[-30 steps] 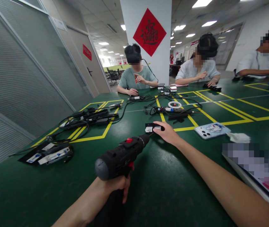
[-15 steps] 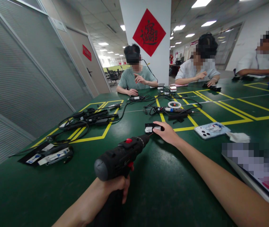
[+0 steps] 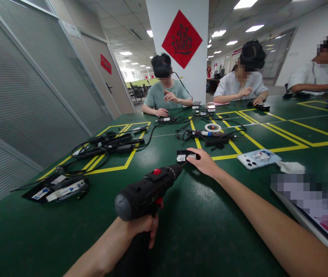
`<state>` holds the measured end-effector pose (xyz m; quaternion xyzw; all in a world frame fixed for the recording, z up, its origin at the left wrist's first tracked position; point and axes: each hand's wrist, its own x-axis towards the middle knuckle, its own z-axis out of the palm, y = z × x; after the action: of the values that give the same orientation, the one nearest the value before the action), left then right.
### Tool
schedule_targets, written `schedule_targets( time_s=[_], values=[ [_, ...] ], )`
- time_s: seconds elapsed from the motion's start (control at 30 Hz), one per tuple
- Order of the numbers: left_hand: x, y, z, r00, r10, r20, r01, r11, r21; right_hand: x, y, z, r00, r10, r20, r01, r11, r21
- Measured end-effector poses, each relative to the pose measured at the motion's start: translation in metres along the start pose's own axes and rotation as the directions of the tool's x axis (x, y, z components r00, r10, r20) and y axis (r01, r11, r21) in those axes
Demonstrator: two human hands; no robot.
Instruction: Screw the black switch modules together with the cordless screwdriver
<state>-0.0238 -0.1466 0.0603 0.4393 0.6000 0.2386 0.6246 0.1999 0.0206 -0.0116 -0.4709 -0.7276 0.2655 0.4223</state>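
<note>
A black cordless drill (image 3: 146, 192) with red buttons lies across the view, its chuck pointing away and to the right. My left hand (image 3: 140, 227) is wrapped round the drill's handle, with a fingertip by the red trigger (image 3: 159, 201). The thin bit reaches the near side of a small black piece (image 3: 182, 152) with white parts on its face; whether it sits in a screw is too small to tell. My right hand (image 3: 200, 161) grips that black piece from the right, thumb and fingers closed on it, hiding its right end.
Black cables and tools (image 3: 114, 142) lie at the left, nearer me a bundle of black and white parts (image 3: 65, 188). Beyond my right hand are a white ring (image 3: 212, 127) and a screwdriver-like tool (image 3: 210, 134). A phone (image 3: 257, 158), tissue (image 3: 292, 167) and laptop (image 3: 285, 200) lie right. Several people sit opposite.
A fingertip of my left hand now shows at the red trigger, which looks slightly pushed in. The drill, the black piece and my right hand stay in place.
</note>
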Motion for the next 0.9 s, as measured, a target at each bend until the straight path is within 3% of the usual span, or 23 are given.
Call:
schedule_targets(
  time_s=[0.3,0.47,0.6,0.9],
  values=[
    [0.003,0.007,0.002,0.997,-0.074,-0.029,0.076,0.994,0.078,0.0,-0.001,-0.001,1.0,-0.003,0.008,0.003,1.0,-0.01],
    [-0.006,0.0,-0.004,0.997,0.033,0.076,-0.031,0.999,-0.024,0.0,0.001,0.0,1.0,-0.013,0.005,0.013,1.0,-0.012],
    [-0.018,-0.004,-0.006,0.985,0.161,0.061,-0.157,0.986,-0.061,0.001,0.002,0.001,1.0,-0.013,0.006,0.013,1.0,-0.012],
    [-0.02,-0.003,-0.007,0.977,0.19,0.093,-0.188,0.982,-0.034,0.001,0.002,0.001,1.0,-0.015,0.006,0.015,1.0,-0.008]
  ],
)
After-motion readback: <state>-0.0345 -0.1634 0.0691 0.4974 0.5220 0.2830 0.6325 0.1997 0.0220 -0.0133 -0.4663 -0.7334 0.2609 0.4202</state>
